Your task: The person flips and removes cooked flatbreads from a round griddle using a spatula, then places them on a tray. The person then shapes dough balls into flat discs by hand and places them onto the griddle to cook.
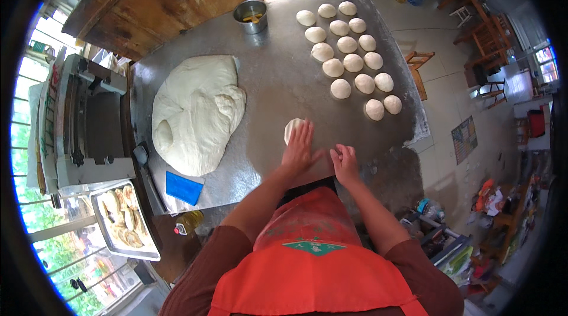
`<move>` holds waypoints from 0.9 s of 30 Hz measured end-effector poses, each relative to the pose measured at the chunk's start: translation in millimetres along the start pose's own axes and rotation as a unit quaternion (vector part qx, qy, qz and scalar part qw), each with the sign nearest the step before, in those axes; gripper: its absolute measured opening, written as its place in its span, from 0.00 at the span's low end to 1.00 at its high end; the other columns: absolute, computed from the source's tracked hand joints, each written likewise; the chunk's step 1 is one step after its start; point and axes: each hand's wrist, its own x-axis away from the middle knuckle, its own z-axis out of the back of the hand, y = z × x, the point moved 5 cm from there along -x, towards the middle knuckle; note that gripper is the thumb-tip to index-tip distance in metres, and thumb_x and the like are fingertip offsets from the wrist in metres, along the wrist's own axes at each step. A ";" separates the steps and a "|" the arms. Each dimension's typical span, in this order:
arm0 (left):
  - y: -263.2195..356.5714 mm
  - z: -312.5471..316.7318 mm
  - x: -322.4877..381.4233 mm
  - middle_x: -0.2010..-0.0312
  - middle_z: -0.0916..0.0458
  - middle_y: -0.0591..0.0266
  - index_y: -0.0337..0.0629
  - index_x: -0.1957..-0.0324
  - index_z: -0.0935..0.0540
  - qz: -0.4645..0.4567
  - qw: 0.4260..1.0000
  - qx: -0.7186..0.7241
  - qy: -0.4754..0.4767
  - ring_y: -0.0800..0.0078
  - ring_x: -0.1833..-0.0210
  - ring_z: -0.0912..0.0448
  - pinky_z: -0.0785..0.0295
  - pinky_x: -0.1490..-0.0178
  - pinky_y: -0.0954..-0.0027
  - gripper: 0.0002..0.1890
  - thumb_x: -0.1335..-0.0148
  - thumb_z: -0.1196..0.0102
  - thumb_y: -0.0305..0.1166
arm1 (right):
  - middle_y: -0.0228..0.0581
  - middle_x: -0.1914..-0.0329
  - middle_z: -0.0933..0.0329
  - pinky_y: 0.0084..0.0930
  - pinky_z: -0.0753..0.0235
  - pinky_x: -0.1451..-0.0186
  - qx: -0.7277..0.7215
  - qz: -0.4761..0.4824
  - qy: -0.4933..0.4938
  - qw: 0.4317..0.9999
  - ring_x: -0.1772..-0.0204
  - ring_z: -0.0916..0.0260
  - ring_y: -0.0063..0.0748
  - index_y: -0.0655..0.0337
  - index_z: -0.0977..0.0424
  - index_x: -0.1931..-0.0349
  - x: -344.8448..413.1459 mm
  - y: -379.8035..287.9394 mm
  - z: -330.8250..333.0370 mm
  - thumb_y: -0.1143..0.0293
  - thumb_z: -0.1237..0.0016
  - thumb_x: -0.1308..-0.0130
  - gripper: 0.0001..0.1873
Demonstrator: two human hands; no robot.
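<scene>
My left hand (300, 145) lies flat, fingers extended, over the right part of a small piece of dough (291, 129) on the metal worktop (275, 67). To its right, my right hand (344, 161) hovers by the front edge with its fingers loosely curled; nothing shows in it. A large mass of dough (195, 112) spreads over the left half of the worktop. Several round dough balls (353, 63) stand in rough rows at the back right. Near the front left corner lies a blue dough scraper (184, 187).
A metal pot (250, 16) with yellowish liquid and a utensil stands at the back edge. On the left are a dough-rolling machine (95, 125), a dark long-handled tool (148, 174) and a tray (153, 254) of baked or fried dough pieces. A wooden chair (417, 72) stands beyond the right edge.
</scene>
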 end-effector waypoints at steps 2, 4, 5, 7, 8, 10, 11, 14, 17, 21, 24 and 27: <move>16.1 4.4 21.9 0.22 0.55 0.47 0.41 0.24 0.50 -0.055 0.998 0.006 -0.014 0.48 0.19 0.59 0.65 0.21 0.45 0.56 0.45 0.42 0.64 | 0.52 0.46 0.30 0.42 0.29 0.39 0.008 -0.034 -0.029 0.999 0.43 0.30 0.53 0.66 0.28 0.44 4.6 -0.2 5.3 0.57 0.45 0.34 0.25; 18.8 6.9 10.2 0.22 0.57 0.48 0.42 0.24 0.50 -0.043 0.997 -0.052 -0.024 0.48 0.19 0.61 0.66 0.21 0.44 0.56 0.46 0.43 0.63 | 0.51 0.42 0.30 0.44 0.31 0.35 0.079 0.091 -0.026 0.992 0.39 0.31 0.52 0.65 0.28 0.43 -7.2 -24.8 -11.2 0.58 0.46 0.33 0.24; 19.9 7.4 4.5 0.21 0.58 0.49 0.42 0.23 0.50 -0.033 0.996 -0.081 -0.030 0.49 0.19 0.61 0.67 0.20 0.44 0.56 0.46 0.43 0.63 | 0.50 0.40 0.30 0.44 0.33 0.33 0.112 0.154 -0.027 0.981 0.38 0.32 0.51 0.65 0.28 0.43 -13.5 -41.6 -23.9 0.59 0.46 0.33 0.24; 21.0 -18.5 9.0 0.21 0.59 0.49 0.44 0.23 0.50 -0.013 0.990 -0.141 0.028 0.47 0.19 0.62 0.67 0.21 0.43 0.53 0.44 0.44 0.60 | 0.49 0.33 0.34 0.48 0.41 0.27 0.151 0.302 -0.015 0.941 0.32 0.36 0.50 0.64 0.31 0.38 -22.8 -82.2 -47.3 0.58 0.48 0.32 0.27; 22.0 -25.1 16.7 0.21 0.59 0.49 0.44 0.23 0.49 -0.018 0.993 -0.113 0.025 0.47 0.19 0.63 0.67 0.21 0.43 0.52 0.43 0.45 0.59 | 0.48 0.30 0.36 0.49 0.45 0.24 0.168 0.369 -0.006 0.914 0.29 0.37 0.49 0.64 0.33 0.36 -23.7 -94.4 -55.3 0.58 0.49 0.32 0.28; 22.9 -27.4 30.5 0.21 0.59 0.49 0.44 0.23 0.49 -0.035 0.999 0.002 -0.005 0.46 0.19 0.63 0.67 0.21 0.43 0.49 0.40 0.48 0.57 | 0.47 0.26 0.41 0.52 0.54 0.21 0.235 0.375 -0.085 0.893 0.25 0.43 0.47 0.62 0.37 0.32 -34.3 -85.3 -76.4 0.54 0.51 0.31 0.32; 18.0 -16.5 28.4 0.21 0.58 0.49 0.43 0.23 0.50 -0.033 0.999 0.032 -0.020 0.46 0.19 0.63 0.68 0.21 0.43 0.48 0.39 0.49 0.57 | 0.47 0.24 0.43 0.53 0.58 0.20 0.267 0.381 -0.119 0.877 0.23 0.46 0.47 0.62 0.39 0.30 -45.9 -82.4 -86.1 0.53 0.53 0.31 0.34; 7.6 9.7 22.5 0.22 0.56 0.48 0.39 0.24 0.50 0.031 0.998 0.030 -0.040 0.47 0.19 0.62 0.68 0.20 0.44 0.48 0.36 0.51 0.58 | 0.44 0.21 0.49 0.56 0.63 0.20 0.285 0.397 -0.173 0.855 0.19 0.55 0.44 0.61 0.43 0.27 -60.1 -90.3 -81.1 0.46 0.57 0.31 0.39; -40.2 16.6 25.8 0.22 0.54 0.47 0.35 0.25 0.50 0.052 0.995 0.076 -0.024 0.48 0.19 0.59 0.69 0.21 0.43 0.49 0.35 0.52 0.61 | 0.46 0.19 0.53 0.56 0.64 0.19 0.257 0.426 -0.245 0.832 0.18 0.57 0.46 0.59 0.45 0.26 -71.7 -63.8 -63.2 0.47 0.54 0.32 0.39; -95.1 26.9 43.0 0.24 0.50 0.42 0.31 0.26 0.49 0.232 0.964 0.109 0.076 0.49 0.20 0.56 0.68 0.21 0.44 0.48 0.35 0.51 0.57 | 0.49 0.22 0.47 0.56 0.62 0.20 0.244 0.456 -0.231 0.824 0.19 0.55 0.52 0.58 0.42 0.27 -164.9 -96.2 -53.8 0.50 0.51 0.33 0.38; -115.6 18.2 80.3 0.25 0.49 0.39 0.27 0.27 0.48 0.361 0.925 0.035 0.115 0.48 0.20 0.53 0.67 0.20 0.44 0.46 0.37 0.49 0.52 | 0.56 0.24 0.46 0.53 0.54 0.21 0.196 0.448 -0.055 0.871 0.21 0.52 0.56 0.56 0.40 0.28 -310.5 -133.0 -57.2 0.54 0.49 0.34 0.36; -115.9 20.1 74.2 0.25 0.48 0.40 0.28 0.27 0.46 0.349 0.932 0.005 0.097 0.49 0.21 0.52 0.67 0.20 0.43 0.46 0.39 0.49 0.50 | 0.55 0.24 0.46 0.50 0.43 0.25 0.310 0.385 0.057 0.868 0.26 0.46 0.59 0.52 0.42 0.28 -461.6 -153.9 -48.4 0.58 0.39 0.41 0.42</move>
